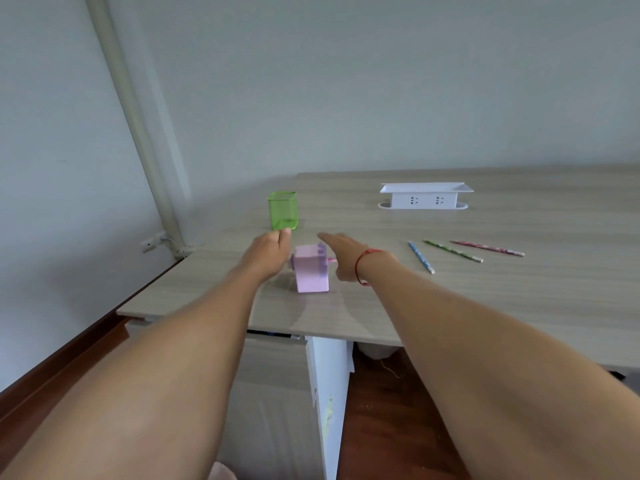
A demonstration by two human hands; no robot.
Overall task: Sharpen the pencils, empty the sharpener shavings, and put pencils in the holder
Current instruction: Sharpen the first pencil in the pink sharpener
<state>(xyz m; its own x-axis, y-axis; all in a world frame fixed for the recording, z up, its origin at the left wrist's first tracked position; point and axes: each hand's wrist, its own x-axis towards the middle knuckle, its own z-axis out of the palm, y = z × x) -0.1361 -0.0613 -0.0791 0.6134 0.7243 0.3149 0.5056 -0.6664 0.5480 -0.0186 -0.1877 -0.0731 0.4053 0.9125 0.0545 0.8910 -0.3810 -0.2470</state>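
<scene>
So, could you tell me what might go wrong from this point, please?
The pink sharpener stands near the desk's front edge; with both hands reaching in, a nudge from the left hand or right hand could tip it off. The three pencils lie loose and could roll. The green holder looks light and may topple if bumped.

Both forearms bare with no sleeves visible up to the frame edge, left hand [268, 249] with no wristwear, right hand [341, 252] wearing a thin red cord bracelet [363, 263] looped round the wrist, a small knot or bead on it.
</scene>
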